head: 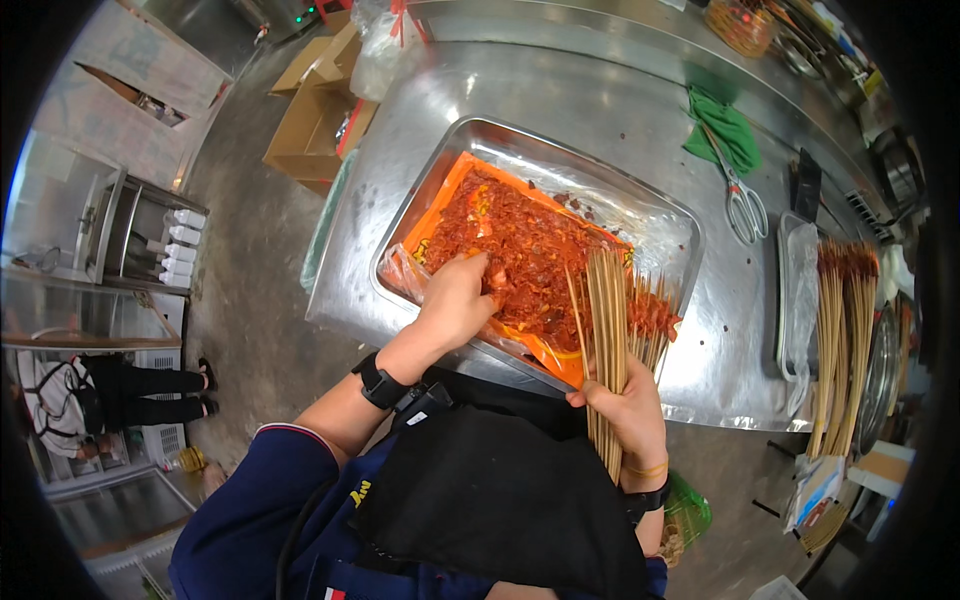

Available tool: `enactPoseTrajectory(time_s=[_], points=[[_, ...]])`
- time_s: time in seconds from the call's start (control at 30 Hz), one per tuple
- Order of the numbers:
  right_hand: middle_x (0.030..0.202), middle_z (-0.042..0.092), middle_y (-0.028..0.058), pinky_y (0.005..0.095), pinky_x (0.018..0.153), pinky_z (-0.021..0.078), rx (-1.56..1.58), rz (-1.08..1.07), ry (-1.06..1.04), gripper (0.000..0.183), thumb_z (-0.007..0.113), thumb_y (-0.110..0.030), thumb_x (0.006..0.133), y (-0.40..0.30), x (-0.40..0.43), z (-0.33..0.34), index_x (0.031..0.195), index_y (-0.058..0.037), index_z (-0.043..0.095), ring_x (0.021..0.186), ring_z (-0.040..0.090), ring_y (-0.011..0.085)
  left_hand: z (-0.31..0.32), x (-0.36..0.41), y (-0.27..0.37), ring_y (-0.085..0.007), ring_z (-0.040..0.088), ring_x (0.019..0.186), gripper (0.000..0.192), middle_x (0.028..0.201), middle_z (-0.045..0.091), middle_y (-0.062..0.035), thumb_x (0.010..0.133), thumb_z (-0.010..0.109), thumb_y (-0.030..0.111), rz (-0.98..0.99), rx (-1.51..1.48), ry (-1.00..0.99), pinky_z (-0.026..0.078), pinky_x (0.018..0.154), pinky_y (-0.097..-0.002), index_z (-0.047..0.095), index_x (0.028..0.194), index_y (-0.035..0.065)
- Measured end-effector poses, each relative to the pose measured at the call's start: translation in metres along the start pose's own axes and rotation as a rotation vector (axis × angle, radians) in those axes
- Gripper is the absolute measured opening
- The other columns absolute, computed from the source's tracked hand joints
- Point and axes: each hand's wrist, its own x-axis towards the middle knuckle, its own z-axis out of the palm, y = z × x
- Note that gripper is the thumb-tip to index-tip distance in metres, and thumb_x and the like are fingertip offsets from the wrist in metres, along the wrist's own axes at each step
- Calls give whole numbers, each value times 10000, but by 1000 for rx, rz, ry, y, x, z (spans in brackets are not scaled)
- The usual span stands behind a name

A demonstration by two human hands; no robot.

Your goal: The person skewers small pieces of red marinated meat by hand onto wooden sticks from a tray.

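A bundle of bamboo skewers (607,322) stands in the grip of my right hand (634,401), over the near right part of a steel tray (686,225). My left hand (459,300) reaches into red, sauce-coated chopped meat (525,240) at the tray's near left. Its fingertips are covered by sauce and meat, so whether they pinch a piece is hidden. The meat lies on an opened orange plastic bag (442,195) in the tray. Several skewers with red meat on their tips (652,311) lie just beyond my right hand, at the tray's right end.
The tray stands on a steel worktable (525,82). Scissors (739,191) and a green cloth (724,131) lie at the far right. Beside a smaller tray (787,300) are loaded skewers (844,337). Cardboard boxes (315,127) are left of the table; a person (112,405) stands farther left.
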Motion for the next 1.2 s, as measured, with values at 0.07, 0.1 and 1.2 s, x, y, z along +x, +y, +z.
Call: enactPoseTrajectory(time_s=[0.07, 0.1, 1.2], points=[[769, 564, 60, 262, 630, 516, -43, 13, 3, 201, 559, 26, 752, 0, 0, 2, 948, 32, 514, 667, 612, 142, 0, 6, -1, -279, 598, 833, 240, 871, 617, -166, 689, 607, 12, -62, -186, -31, 471, 735, -335, 577, 924, -22], [766, 557, 54, 256, 613, 514, -3, 22, -18, 201, 581, 35, 752, 1, 0, 3, 940, 29, 513, 660, 609, 139, 2, 10, 1, -234, 609, 840, 246, 913, 632, -137, 726, 607, 9, -92, -487, -92, 476, 747, -301, 580, 968, -28], [787, 538, 54, 233, 545, 515, 129, 66, -60, 216, 601, 31, 776, 2, 0, 0, 957, 10, 486, 615, 600, 133, 6, 7, 45, -147, 600, 903, 255, 1029, 607, -97, 845, 499, -9, -192, -1416, -25, 493, 781, -272, 512, 1094, -57]])
